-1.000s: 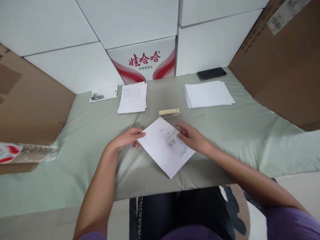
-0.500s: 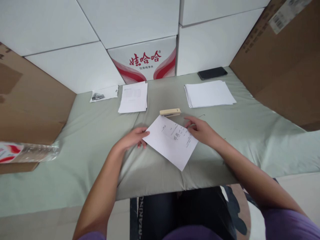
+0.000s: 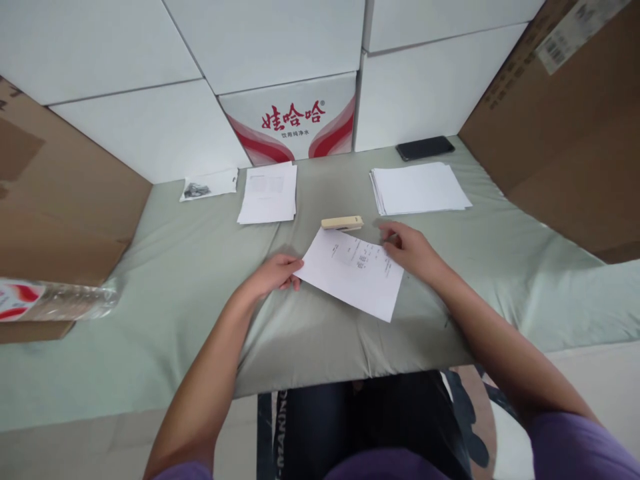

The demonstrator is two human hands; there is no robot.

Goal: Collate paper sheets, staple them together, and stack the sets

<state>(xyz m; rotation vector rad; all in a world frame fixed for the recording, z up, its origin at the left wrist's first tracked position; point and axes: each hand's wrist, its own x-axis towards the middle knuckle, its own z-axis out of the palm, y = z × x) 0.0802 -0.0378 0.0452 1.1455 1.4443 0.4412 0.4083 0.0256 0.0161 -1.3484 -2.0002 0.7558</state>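
A white printed sheet lies flat, turned askew, its printed lines near the far edge. It sits just in front of the beige stapler, its far corner almost touching it.

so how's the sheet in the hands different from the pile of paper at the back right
The sheet is single, printed and skewed, held at its edges by the left hand and right hand. The pile is many sheets, blank on top, squared and untouched. Both are white and lie on the green table cover.
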